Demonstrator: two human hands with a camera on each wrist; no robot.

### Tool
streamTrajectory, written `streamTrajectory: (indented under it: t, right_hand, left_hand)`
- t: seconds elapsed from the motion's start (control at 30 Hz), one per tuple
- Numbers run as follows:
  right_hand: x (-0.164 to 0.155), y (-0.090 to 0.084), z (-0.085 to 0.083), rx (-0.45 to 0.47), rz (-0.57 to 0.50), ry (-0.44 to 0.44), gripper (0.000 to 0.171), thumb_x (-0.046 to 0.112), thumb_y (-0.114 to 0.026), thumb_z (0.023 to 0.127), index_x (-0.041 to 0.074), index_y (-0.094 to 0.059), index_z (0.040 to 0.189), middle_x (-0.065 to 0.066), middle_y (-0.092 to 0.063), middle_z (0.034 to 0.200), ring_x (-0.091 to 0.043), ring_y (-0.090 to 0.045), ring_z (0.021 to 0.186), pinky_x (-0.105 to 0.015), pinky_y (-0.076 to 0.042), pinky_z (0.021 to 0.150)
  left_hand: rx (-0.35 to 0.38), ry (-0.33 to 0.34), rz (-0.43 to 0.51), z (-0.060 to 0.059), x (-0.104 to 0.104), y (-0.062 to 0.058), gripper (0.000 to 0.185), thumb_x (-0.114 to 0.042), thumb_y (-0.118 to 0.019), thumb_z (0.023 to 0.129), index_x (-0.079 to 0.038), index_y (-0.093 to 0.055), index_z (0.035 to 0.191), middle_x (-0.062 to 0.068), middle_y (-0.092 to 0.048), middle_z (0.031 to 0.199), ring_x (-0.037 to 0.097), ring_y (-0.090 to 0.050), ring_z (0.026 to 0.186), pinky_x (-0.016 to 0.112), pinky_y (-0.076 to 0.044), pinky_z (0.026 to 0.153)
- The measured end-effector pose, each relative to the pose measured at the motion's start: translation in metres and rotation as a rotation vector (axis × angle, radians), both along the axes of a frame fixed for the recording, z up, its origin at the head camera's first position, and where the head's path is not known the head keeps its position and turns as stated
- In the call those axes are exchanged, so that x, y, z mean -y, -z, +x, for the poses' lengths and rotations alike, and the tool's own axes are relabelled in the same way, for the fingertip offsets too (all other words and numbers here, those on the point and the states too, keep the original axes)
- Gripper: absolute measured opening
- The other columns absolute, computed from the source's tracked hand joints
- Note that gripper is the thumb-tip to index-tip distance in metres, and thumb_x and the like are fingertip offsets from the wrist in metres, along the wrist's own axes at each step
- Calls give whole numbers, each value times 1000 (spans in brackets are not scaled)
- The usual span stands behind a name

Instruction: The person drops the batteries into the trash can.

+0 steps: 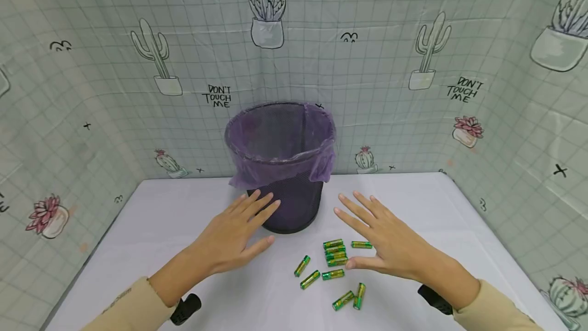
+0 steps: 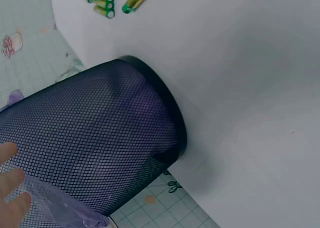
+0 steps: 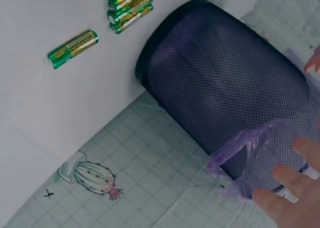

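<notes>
On white tabletop (image 1: 184, 208), just below R hand (image 1: 390, 241): loose scatter of small green-and-gold cylindrical batteries (image 1: 334, 253). Main clump sits right by R thumb, nearly touching; one lone battery (image 1: 361, 244) lies by the palm edge, a few more strays toward the body. L hand (image 1: 234, 234) lies well apart from the scatter, across a bare gap, so R is clearly nearer. Long axes mixed: clump runs roughly left-right, strays tilted or diagonal. Both hands flat, palms down, fingers straight and spread, holding nothing. Black mesh wastebasket w/ purple plastic liner (image 1: 282, 167) stands upright beyond the batteries, between the hands; L fingertips just by its wall, contact can't be told.
</notes>
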State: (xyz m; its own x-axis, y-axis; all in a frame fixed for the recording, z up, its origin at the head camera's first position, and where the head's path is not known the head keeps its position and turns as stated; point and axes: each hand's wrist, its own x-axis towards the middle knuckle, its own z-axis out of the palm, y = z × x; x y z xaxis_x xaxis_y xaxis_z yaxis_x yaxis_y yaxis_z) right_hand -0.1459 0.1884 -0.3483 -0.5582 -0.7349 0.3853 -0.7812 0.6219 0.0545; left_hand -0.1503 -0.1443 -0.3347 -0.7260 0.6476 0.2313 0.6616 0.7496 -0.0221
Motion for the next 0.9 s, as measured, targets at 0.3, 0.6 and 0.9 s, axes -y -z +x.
streamTrajectory:
  t: [0.3,0.6,0.9]
  right_hand:
    - [-5,-9,0,8,-14,27,79,59,-53,83,14,-33,145,-1,-25,153,-25,-22,141,-34,-10,116]
    - [-11,-11,-3,23,-105,56,68,53,-59,82,16,-46,138,-2,-49,138,-28,-44,125,-48,-37,100]
    - [-17,-9,-10,40,-218,73,46,32,-69,81,13,-60,122,4,-61,119,-17,-53,110,-39,-43,91]
  left_hand:
    - [-45,13,124,-2,0,-14,51,-46,-47,92,-22,-46,138,1,-51,136,23,-44,129,41,-33,108]
    - [-348,173,423,-23,7,-31,24,-23,-57,88,-9,-70,103,2,-70,94,17,-64,85,32,-53,74]
    - [-253,-19,769,-58,24,-60,19,2,-59,83,0,-66,101,12,-66,97,23,-58,91,32,-46,79]
